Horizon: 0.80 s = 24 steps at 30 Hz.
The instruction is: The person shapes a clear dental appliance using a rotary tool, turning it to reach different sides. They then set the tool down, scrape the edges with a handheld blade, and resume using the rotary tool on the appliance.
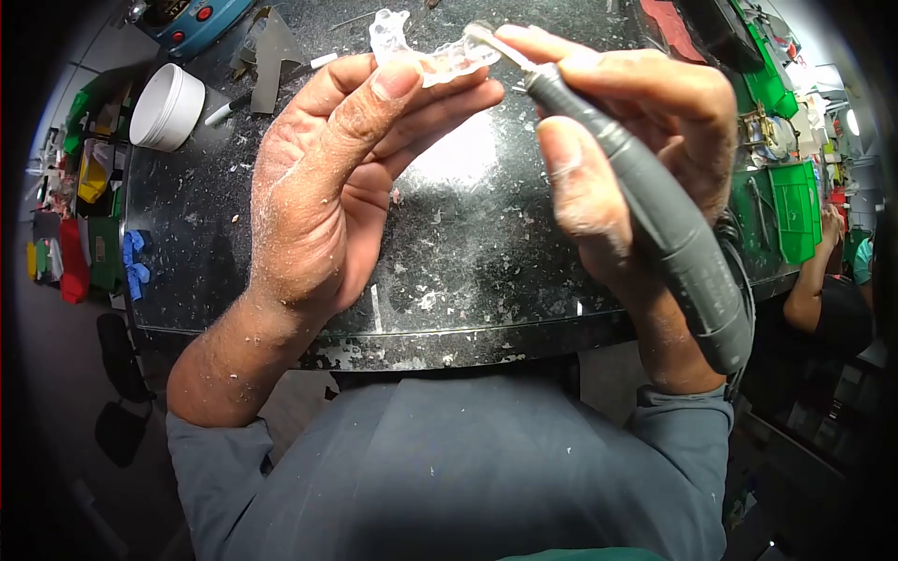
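A clear, arch-shaped dental splint (447,64) is pinched between the thumb and fingers of my left hand (327,178), above the far half of the bench. My right hand (645,140) grips a dark rotary handpiece (669,210) with its thumb and fingers wrapped around the body. From its tip a bur (488,39) reaches to the right end of the splint; whether it touches or sits just in front cannot be made out. Pale dust coats both hands and the left forearm.
A white tub (167,107) stands at the left, beside a marker (227,109) and a grey sheet piece (271,61). A blue device (201,23) sits behind. Green bins (795,213) line the right edge. Debris speckles the black bench (449,271). Another person's arm (816,271) shows far right.
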Each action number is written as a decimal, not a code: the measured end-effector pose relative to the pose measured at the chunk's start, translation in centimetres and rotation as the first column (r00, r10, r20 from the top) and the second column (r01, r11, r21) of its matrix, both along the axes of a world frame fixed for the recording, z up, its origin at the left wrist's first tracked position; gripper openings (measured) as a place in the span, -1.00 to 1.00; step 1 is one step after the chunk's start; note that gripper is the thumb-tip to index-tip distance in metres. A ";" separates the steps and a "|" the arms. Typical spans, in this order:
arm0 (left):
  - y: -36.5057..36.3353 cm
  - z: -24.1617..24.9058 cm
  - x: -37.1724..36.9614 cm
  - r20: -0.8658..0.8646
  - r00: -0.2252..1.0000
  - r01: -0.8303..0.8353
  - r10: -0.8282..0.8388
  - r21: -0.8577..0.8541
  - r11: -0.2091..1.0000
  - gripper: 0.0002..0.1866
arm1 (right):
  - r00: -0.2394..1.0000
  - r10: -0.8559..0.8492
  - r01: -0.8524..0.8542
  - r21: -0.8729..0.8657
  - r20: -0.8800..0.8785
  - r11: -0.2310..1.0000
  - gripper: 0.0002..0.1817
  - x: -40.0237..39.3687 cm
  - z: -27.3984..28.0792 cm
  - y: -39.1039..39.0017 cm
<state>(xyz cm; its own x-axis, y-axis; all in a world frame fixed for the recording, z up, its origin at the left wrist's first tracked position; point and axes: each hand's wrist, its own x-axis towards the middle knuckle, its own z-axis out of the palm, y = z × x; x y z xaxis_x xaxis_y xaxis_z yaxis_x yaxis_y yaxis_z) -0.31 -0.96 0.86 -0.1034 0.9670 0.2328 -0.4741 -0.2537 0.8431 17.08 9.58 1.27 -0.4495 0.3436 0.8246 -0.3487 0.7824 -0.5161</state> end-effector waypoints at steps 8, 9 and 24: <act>0.2 -0.5 -0.2 0.051 0.997 0.058 -0.062 0.070 0.996 -0.64 | 1.000 0.007 -0.005 -0.100 0.025 0.995 -0.59 -0.1 0.5 -0.6; 0.2 -0.5 -0.2 0.051 0.997 0.060 -0.064 0.070 0.996 -0.64 | 0.999 0.028 -0.027 -0.033 0.027 0.999 -0.59 -0.2 0.6 -0.4; 0.3 -0.4 0.3 -0.106 0.991 -0.068 0.085 0.153 0.986 -0.75 | 0.987 0.087 -0.095 0.057 0.134 0.994 -0.59 0.3 0.9 0.5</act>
